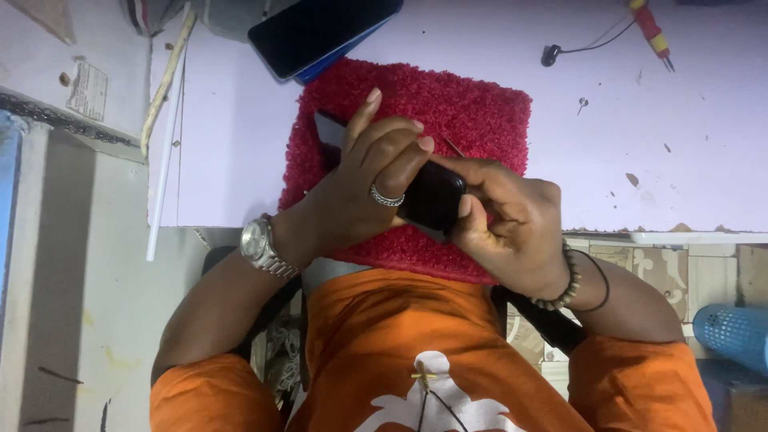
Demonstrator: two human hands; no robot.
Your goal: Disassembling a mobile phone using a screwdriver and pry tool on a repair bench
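A black phone (432, 194) lies over a red fuzzy mat (472, 104) on the pale table. My left hand (370, 186), with a ring and a metal wristwatch, rests on top of the phone and covers most of its left half. My right hand (512, 220), wearing a bead bracelet, grips the phone's right end, thumb pressed on its edge. A thin metal tool (454, 147) pokes out just above my right fingers; how it is held is hidden.
A second dark phone (320, 32) lies at the table's far edge above the mat. A red-and-yellow screwdriver (650, 30) and a small black cable plug (550, 54) lie at the far right. A white stick (164, 152) leans along the left edge. A blue basket (734, 332) sits low right.
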